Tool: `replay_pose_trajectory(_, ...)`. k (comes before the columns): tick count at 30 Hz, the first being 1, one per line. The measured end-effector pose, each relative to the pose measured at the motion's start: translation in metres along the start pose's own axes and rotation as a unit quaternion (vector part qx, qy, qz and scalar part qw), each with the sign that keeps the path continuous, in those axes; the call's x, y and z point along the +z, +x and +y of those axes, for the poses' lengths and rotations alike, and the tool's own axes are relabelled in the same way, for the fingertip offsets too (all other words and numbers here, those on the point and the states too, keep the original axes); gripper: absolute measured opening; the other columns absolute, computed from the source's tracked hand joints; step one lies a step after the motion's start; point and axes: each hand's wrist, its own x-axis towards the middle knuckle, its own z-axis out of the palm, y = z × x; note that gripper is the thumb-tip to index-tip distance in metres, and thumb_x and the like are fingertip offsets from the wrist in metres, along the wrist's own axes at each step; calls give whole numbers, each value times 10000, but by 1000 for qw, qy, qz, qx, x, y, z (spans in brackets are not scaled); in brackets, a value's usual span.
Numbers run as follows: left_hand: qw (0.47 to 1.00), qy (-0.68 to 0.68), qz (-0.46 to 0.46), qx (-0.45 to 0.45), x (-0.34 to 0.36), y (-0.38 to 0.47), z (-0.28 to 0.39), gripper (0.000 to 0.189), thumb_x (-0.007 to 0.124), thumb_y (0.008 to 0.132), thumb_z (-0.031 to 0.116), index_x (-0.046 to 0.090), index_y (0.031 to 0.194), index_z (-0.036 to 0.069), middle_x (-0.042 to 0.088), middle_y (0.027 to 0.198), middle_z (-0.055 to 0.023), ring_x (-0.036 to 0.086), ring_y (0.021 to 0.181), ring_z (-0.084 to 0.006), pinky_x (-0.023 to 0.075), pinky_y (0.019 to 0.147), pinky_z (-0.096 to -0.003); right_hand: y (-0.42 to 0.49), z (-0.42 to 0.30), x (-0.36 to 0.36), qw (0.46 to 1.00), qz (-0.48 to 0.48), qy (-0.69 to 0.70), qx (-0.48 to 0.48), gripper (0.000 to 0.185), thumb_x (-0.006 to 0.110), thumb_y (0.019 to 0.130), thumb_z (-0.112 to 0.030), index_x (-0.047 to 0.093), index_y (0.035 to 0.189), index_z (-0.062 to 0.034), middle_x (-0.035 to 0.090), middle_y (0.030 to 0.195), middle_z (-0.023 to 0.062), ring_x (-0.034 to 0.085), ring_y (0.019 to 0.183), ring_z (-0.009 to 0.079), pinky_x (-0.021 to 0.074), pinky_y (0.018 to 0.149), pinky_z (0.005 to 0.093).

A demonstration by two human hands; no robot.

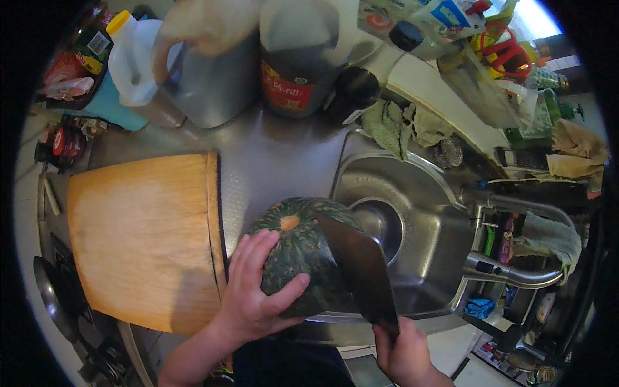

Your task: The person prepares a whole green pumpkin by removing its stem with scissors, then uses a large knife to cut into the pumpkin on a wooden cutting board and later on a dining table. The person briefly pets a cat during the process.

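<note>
A dark green, mottled squash (309,256) with a tan stem scar sits at the left edge of the sink, partly overhanging it. Spread over its near left side is my left hand (261,285), thumb and fingers pressing on the rind. My right hand (406,350) grips the handle of a broad-bladed cleaver (362,271) at the lower right. The blade slants up and left in front of the squash's right side, its tip close to the stem scar. Whether the edge touches the rind, I cannot tell.
To the left lies a thick wooden cutting board (145,242). The steel sink (425,242) with its faucet (517,275) is on the right. Large plastic jugs (213,72) and a bottle with a red label (295,72) line the back. Green cloths (387,123) drape behind the sink.
</note>
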Motion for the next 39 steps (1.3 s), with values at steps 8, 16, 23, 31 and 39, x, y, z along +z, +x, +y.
replay_pose_trajectory(8,997,35,-23,64,-4,7,-4,575,802,562,292,589,1097,288,433,1293,-209,469,1169,-390,374,981,-542,-15,21,40,994,27,78,77,142,623,860,-163,565,931,-54,623,732,165,636,625,358,515,547,430)
replay_pose_trajectory(16,972,134,-16,191,7,-18,-22,401,692,746,254,550,1095,390,470,1265,-168,486,1158,-341,380,996,-499,-22,44,122,949,248,174,-92,98,617,854,-130,577,875,-42,610,692,154,619,597,336,499,512,400)
replay_pose_trajectory(23,879,275,-35,388,12,-47,-65,487,651,782,296,429,1197,422,414,1289,-78,432,1217,-265,304,1065,-537,-57,42,143,982,75,168,28,164,601,883,-198,578,937,-44,626,715,156,616,602,370,504,520,447)
replay_pose_trajectory(31,887,323,-20,329,23,-72,-61,546,607,838,312,370,1310,450,359,1333,-71,363,1262,-239,298,1068,-520,-48,33,115,987,125,98,2,222,583,896,-177,518,1017,-3,617,694,194,619,575,360,509,487,421)
replay_pose_trajectory(39,871,348,-100,331,9,-77,-53,553,599,838,228,406,1305,453,360,1339,-90,339,1293,-272,261,1091,-531,-49,16,122,984,132,112,-31,229,585,895,-158,483,1009,13,594,644,204,593,559,413,476,471,476)
